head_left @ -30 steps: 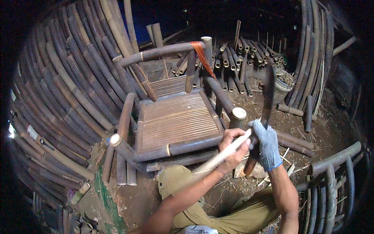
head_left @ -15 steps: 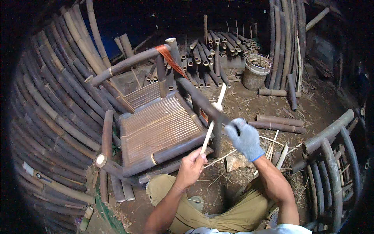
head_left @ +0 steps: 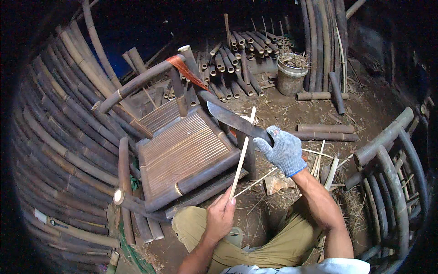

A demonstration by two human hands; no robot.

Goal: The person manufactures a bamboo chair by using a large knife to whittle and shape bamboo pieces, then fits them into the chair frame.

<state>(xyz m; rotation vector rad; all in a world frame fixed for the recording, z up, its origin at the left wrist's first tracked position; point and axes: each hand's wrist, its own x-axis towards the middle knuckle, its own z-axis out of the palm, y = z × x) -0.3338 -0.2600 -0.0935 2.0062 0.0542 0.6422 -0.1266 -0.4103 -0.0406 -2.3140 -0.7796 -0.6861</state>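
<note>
My left hand [head_left: 220,217], bare, is closed round the lower end of a thin pale bamboo strip [head_left: 240,168] that points up and away. My right hand [head_left: 284,148], in a grey knitted glove, grips the handle of a broad-bladed knife [head_left: 230,118]. Its dark blade points up and left, crossing over the strip and the arm of a bamboo chair [head_left: 182,153]. More pale strip shows beyond the blade, in line with the held part; the blade hides whether they join. The chair, with its slatted seat, stands in front of me to the left.
Long bamboo poles [head_left: 59,150] line the left side. Cut tubes [head_left: 237,59] are stacked at the back, beside a bucket [head_left: 292,77] of shavings. A bamboo frame [head_left: 390,182] stands at right. Loose tubes [head_left: 325,132], a wood block [head_left: 278,183] and split strips lie on the ground.
The knife, blurred or hidden before, now shows its blade across the strip. My left hand has moved slightly down, and the view has shifted a little.
</note>
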